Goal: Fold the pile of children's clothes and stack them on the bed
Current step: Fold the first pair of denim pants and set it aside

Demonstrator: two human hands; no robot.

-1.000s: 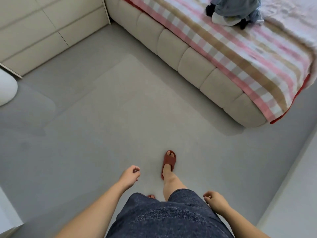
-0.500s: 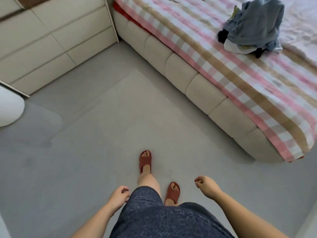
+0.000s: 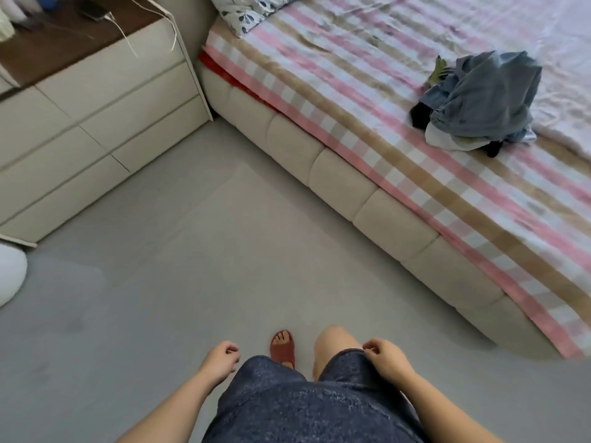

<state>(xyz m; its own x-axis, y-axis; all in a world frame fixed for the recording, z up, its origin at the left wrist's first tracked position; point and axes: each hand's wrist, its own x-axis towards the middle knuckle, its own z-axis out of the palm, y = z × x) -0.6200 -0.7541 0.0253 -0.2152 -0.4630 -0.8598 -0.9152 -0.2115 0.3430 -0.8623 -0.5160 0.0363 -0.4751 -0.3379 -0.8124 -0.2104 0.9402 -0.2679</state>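
Approach is judged to be the step in hand, since nothing has been folded yet; a drawer unit (image 3: pixel 96 123) is seen off the head end of the bed (image 3: pixel 351 174) and need not be touched; the left hand (image 3: pixel 220 362) is held low over the floor, well short of the bed's padded side, its grip loosely curled and holding nothing; the right hand (image 3: pixel 385 359) is likewise well short of the bed, its grip loosely curled at the hem of the shorts, though whether the hem is touched cannot be told; the pile of clothes (image 3: pixel 479 103) lies crumpled on the bed's striped sheet, set back from the near edge and well apart from the pillow (image 3: pixel 249 11); a grey-blue garment is draped over it, with black and white pieces showing beneath. The bed's edge should be met squarely opposite the pile, so that both hands reach it without leaning; the top garment is best lifted alone and spread flat on the bare sheet beside the pile, room being kept on the bed for the stack.
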